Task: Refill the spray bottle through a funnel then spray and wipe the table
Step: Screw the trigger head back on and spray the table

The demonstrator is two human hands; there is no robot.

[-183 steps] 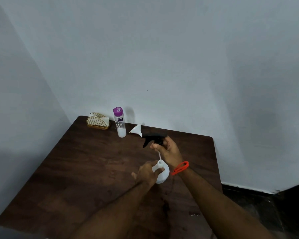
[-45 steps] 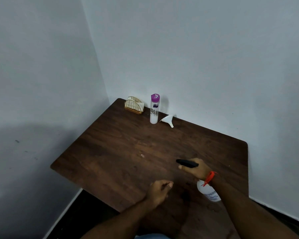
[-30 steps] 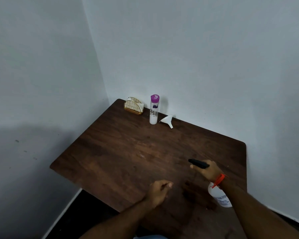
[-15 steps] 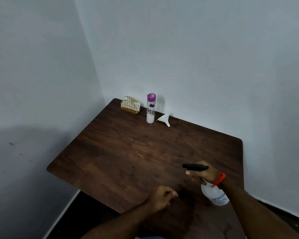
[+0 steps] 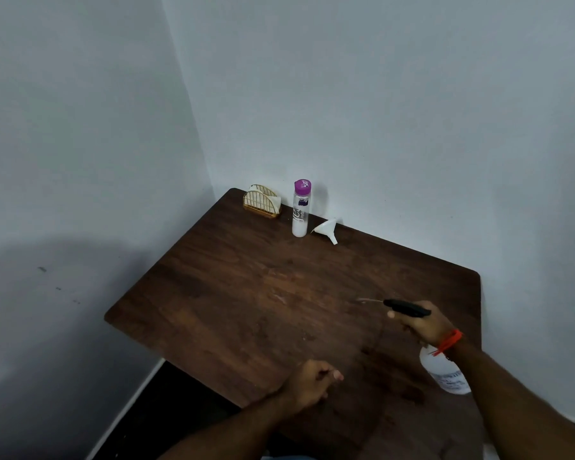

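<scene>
Gripping the white, black-headed spray bottle (image 5: 443,370): right hand (image 5: 424,323); left hand (image 5: 307,385) loosely curled.

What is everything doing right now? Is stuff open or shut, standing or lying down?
Spray bottle: tilted, black head on, thin jet leaving nozzle.
Right hand: grips the spray bottle.
Left hand: loosely curled, holds nothing.
Purple-capped bottle: upright, cap on.
Funnel: lying on its side.
Napkin holder: upright, white napkins inside.
Table: dark patches near the front, maybe wet.
</scene>
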